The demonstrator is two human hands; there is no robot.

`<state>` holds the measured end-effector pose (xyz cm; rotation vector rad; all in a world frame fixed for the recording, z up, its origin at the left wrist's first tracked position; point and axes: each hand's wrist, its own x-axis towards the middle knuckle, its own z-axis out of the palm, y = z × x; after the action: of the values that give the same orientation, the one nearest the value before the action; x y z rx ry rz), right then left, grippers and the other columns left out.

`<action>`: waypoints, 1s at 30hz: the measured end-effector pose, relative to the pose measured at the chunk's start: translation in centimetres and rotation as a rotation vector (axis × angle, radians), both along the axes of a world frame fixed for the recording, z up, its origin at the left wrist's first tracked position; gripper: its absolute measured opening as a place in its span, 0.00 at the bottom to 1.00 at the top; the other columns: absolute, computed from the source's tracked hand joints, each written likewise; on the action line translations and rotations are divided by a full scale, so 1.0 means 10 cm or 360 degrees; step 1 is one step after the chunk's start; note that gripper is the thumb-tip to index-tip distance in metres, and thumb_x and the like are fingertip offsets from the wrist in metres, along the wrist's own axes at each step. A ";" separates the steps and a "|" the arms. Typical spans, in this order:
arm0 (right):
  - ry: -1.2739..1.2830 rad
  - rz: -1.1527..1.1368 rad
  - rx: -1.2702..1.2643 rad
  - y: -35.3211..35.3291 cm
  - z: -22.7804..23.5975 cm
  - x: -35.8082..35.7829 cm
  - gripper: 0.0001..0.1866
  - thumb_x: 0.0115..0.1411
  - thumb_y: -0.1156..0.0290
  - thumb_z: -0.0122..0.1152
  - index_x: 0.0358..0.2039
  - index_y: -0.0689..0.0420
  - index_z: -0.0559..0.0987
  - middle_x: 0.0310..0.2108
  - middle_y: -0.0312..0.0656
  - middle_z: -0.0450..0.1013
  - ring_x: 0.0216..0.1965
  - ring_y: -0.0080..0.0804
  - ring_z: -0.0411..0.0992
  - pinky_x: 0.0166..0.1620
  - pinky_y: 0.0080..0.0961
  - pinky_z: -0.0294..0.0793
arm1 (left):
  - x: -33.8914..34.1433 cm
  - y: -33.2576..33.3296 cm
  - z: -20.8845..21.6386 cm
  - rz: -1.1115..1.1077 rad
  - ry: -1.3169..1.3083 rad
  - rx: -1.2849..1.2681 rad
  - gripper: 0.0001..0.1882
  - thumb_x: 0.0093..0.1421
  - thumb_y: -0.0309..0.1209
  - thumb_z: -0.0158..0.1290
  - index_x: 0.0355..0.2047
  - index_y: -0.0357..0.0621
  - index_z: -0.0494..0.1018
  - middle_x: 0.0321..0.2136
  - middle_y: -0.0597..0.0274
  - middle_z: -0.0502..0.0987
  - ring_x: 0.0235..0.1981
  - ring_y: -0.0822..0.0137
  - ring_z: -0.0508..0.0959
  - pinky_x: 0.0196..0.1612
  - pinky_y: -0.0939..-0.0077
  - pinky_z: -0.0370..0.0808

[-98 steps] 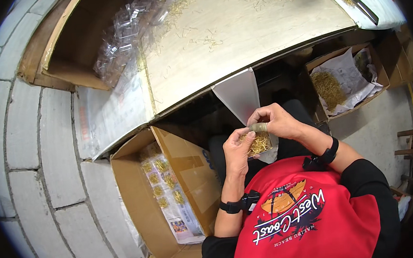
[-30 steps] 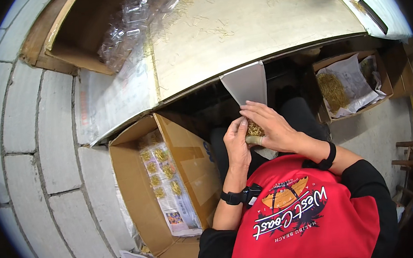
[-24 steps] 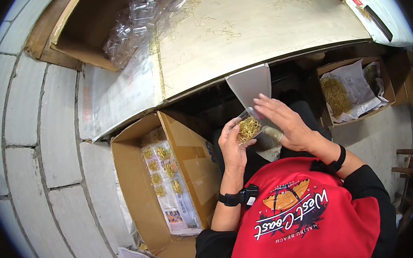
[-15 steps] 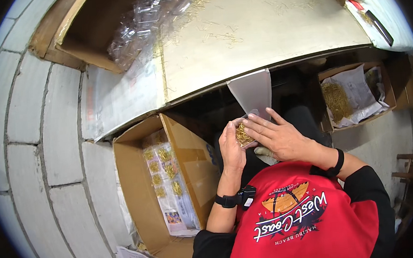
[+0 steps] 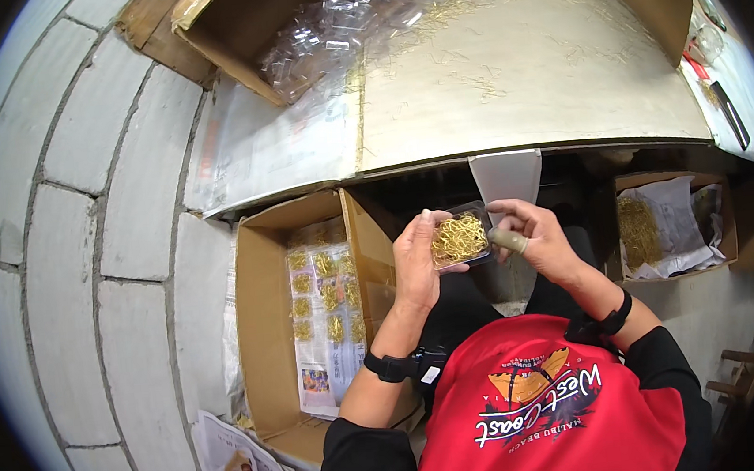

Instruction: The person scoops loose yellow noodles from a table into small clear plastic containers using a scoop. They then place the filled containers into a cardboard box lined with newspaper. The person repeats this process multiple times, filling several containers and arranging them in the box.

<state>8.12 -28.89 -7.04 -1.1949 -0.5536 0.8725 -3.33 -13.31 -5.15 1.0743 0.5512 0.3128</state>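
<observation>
My left hand (image 5: 416, 263) is wrapped round the left side of a small clear plastic box (image 5: 483, 216), held over my lap. A tangled heap of thin, bent gold-coloured metal pieces (image 5: 459, 239) fills it. At the box's right edge, my right hand (image 5: 538, 239) has its fingers curled in and touching the rim. A beige finger cover (image 5: 508, 240) sits on one of its digits. The exact grip of the right fingertips is partly hidden.
A cardboard box (image 5: 265, 333) at left holds rows of filled clear boxes (image 5: 335, 327) on newspaper. Another carton (image 5: 722, 248) at right holds loose gold pieces. A white chute (image 5: 507, 178) projects from the worktable (image 5: 526, 109), where empty clear boxes (image 5: 317, 41) lie piled.
My right hand has come off the top of the gold pieces and moved to the box's right edge, its fingers now curled. The head view has shifted.
</observation>
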 end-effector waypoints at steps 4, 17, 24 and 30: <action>-0.0090 0.0034 -0.0005 0.19 0.09 -0.07 0.17 0.60 0.75 0.53 0.50 0.64 0.69 0.24 0.38 0.70 0.24 0.22 0.70 0.29 0.19 0.72 | -0.14 0.08 -0.07 0.0101 -0.0024 -0.0025 0.19 0.66 0.43 0.41 0.40 0.40 0.70 0.33 0.59 0.76 0.28 0.70 0.80 0.20 0.76 0.81; -0.0303 -0.0011 -0.0615 -0.22 -0.54 0.41 0.19 0.60 0.66 0.53 0.47 0.65 0.72 0.25 0.37 0.70 0.23 0.20 0.67 0.29 0.17 0.69 | -2.83 1.86 -0.23 0.1410 0.0440 0.0134 0.12 0.62 0.31 0.44 0.43 0.39 0.70 0.38 0.58 0.74 0.35 0.65 0.76 0.33 0.64 0.78; -0.0459 0.0210 -0.0718 0.16 -0.39 0.37 0.14 0.61 0.71 0.52 0.46 0.64 0.72 0.26 0.35 0.71 0.27 0.21 0.69 0.33 0.17 0.70 | -3.60 1.67 -1.36 0.1431 0.0947 -0.0243 0.13 0.61 0.26 0.45 0.45 0.35 0.67 0.23 0.65 0.66 0.22 0.71 0.66 0.36 0.62 0.77; -0.0529 0.0298 -0.0717 0.38 -0.32 0.35 0.13 0.61 0.75 0.51 0.45 0.66 0.72 0.30 0.37 0.71 0.32 0.22 0.70 0.37 0.18 0.70 | -4.07 1.63 -1.79 0.1716 0.0906 -0.0435 0.12 0.57 0.18 0.44 0.43 0.29 0.65 0.37 0.49 0.70 0.38 0.49 0.75 0.39 0.52 0.78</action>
<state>11.59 -25.12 -10.21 -1.7378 -0.7717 0.9955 -44.01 3.00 -23.03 0.4978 1.6318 0.8447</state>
